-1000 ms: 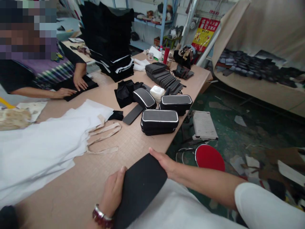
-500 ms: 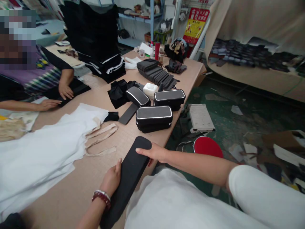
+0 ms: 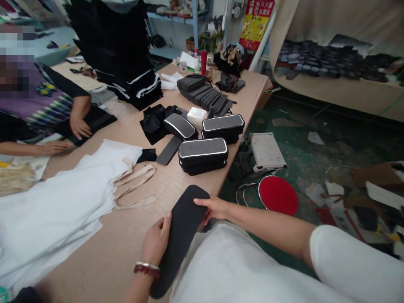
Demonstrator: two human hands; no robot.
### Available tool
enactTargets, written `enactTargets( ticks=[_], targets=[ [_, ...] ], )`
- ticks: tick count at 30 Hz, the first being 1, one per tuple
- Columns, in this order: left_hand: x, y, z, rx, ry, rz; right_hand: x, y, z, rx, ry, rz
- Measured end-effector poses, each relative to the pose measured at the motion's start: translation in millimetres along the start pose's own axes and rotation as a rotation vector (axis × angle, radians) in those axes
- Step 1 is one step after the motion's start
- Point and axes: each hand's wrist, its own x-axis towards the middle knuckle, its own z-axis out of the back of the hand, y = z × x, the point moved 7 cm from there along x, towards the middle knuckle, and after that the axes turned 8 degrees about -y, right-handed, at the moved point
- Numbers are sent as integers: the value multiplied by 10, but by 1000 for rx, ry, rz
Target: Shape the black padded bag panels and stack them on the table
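A long black panel with rounded ends lies slantwise at the table's near edge, close to my body. My left hand grips its left long side, thumb along the top and the other fingers hidden beneath. Around the far right corner my right hand is closed, thumb on the upper face and fingertips under the edge. Beyond the panel sit stacks of black pieces with grey, white-edged tops, one nearest, another behind it and a tilted one. A flat grey strip lies beside them.
White fabric sheets cover the table's left side. A tall black stack and a row of grey pieces stand farther back. Across the table, a co-worker's hands rest on black material. A red stool is at the right.
The black panel has shifted right and is drawn closer to my body, both hands moving with it. Its face is turned more toward me. The view has also moved slightly.
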Motion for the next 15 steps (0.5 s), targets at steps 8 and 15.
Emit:
enactTargets(
  ticks=[8,15],
  targets=[
    [20,-486,35,534,-7,-217,-7,523,-64,-989,-341,705],
    [-337,-584,177,431,50,-516,-110,478,-177,-1065,-154,517]
  ],
)
